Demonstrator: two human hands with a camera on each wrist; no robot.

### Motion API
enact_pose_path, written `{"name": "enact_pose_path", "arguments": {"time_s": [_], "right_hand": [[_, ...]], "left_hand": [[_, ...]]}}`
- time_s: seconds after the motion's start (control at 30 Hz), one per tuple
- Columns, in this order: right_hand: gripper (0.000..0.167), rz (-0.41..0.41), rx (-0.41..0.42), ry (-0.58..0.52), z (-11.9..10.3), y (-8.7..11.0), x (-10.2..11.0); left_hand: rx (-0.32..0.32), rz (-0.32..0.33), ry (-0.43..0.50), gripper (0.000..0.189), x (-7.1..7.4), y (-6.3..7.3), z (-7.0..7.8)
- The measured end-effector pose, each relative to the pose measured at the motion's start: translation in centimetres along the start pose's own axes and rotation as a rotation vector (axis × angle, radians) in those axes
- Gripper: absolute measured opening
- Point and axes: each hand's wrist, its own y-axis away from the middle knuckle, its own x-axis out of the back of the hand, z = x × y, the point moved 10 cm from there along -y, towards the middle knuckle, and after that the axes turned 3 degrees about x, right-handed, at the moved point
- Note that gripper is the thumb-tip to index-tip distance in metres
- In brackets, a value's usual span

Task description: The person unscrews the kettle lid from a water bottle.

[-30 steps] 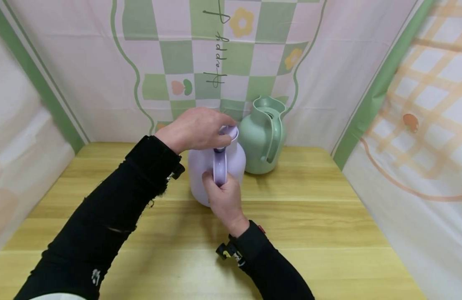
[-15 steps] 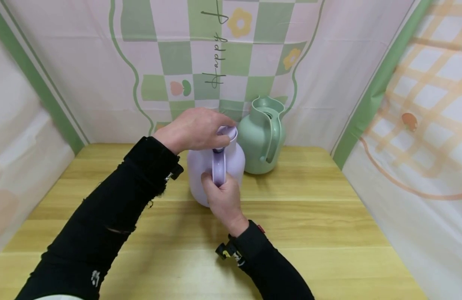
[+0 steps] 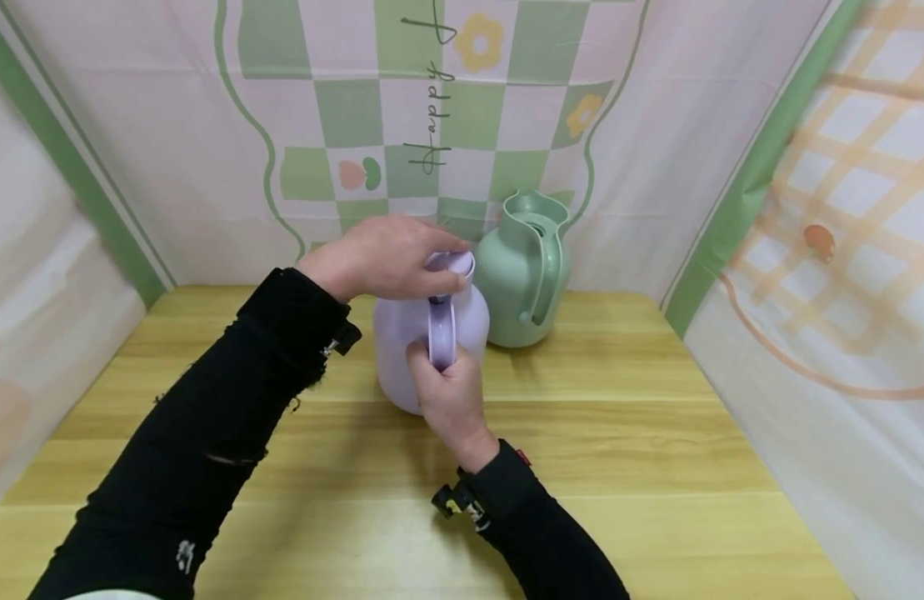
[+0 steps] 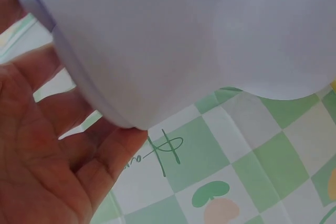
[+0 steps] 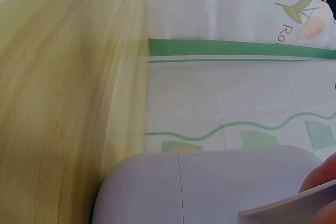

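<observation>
Lilac jug point(image 3: 400, 337) upright on wood-grain desk point(image 3: 619, 467), green jug point(image 3: 506, 279) just beyond it to the right. Left hand point(image 3: 390, 257) grips the lilac jug's top, fingers and thumb at the rim; right hand point(image 3: 456, 402) wrapped round its handle point(image 3: 442, 333). Writing: "Happy" point(image 3: 432, 117) runs sideways up the checked backdrop point(image 3: 169, 150), next word cut at the frame edge. Left wrist view: same word, partly behind fingers. Right wrist view: reddish "Ro" point(image 5: 282, 33) on cloth. White mark point(image 3: 185, 556) on left sleeve point(image 3: 177, 450), illegible.
</observation>
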Motion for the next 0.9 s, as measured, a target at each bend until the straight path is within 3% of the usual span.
{"name": "enact_pose_path", "arguments": {"time_s": [0.27, 0.43, 0.63, 0.9], "right_hand": [[0.04, 0.005, -0.014, 0.003, 0.08, 0.16, -0.06], [0.039, 0.009, -0.009, 0.011, 0.1, 0.22, -0.16], [0.038, 0.018, -0.013, 0.018, 0.27, 0.26, -0.11], [0.037, 0.024, 0.0, 0.024, -0.05, 0.14, -0.13]], "left_hand": [[-0.085, -0.08, 0.082, 0.07, -0.1, 0.51, 0.16], [-0.104, -0.105, 0.102, 0.072, -0.06, 0.73, 0.25], [-0.082, -0.089, 0.134, 0.072, -0.18, 0.66, 0.02], [-0.07, -0.046, 0.108, 0.071, -0.1, 0.69, -0.22]]}}
